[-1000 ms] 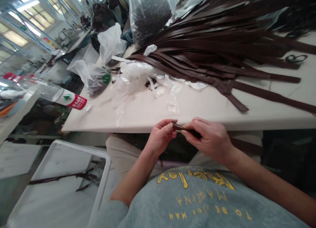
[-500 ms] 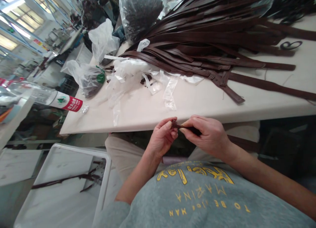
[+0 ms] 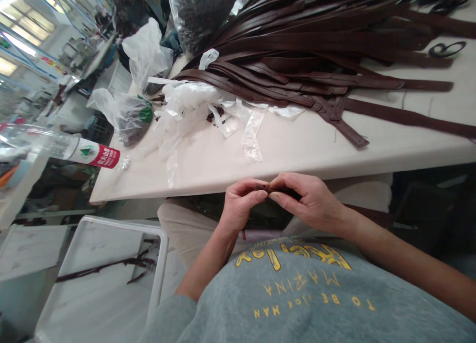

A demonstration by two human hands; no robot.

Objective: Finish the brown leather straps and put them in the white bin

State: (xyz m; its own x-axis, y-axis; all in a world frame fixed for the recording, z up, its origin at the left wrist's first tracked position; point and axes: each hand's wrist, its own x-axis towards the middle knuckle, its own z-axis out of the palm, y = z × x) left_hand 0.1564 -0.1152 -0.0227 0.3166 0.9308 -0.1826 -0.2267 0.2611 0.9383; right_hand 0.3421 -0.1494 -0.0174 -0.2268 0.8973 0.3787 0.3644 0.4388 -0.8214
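- Spreading across the far side of the pale table (image 3: 208, 159), a fanned heap of leather-like straps (image 3: 290, 50) takes up much of the surface; a black loop (image 3: 446, 49) lies beside their ends.
- Crumpled translucent plastic (image 3: 186, 97) lies against the heap's near left edge, between it and the table's front edge.
- Three plastic bags (the farthest (image 3: 201, 16) bulging with dark material) stand beyond and left of that.
- Left of the table, a clear bottle (image 3: 82, 149) with a red-and-white label lies tilted; below, a white rimmed tray (image 3: 159, 263) holds thin, ragged dark strips (image 3: 100, 268).
- At the table's front edge, the person's left hand (image 3: 241, 201) and right hand (image 3: 308, 197) nearly meet, thumbs and fingers pinched together on a narrow, dark brown strip (image 3: 263, 187), its surface smooth-looking (mostly hidden by the fingers).
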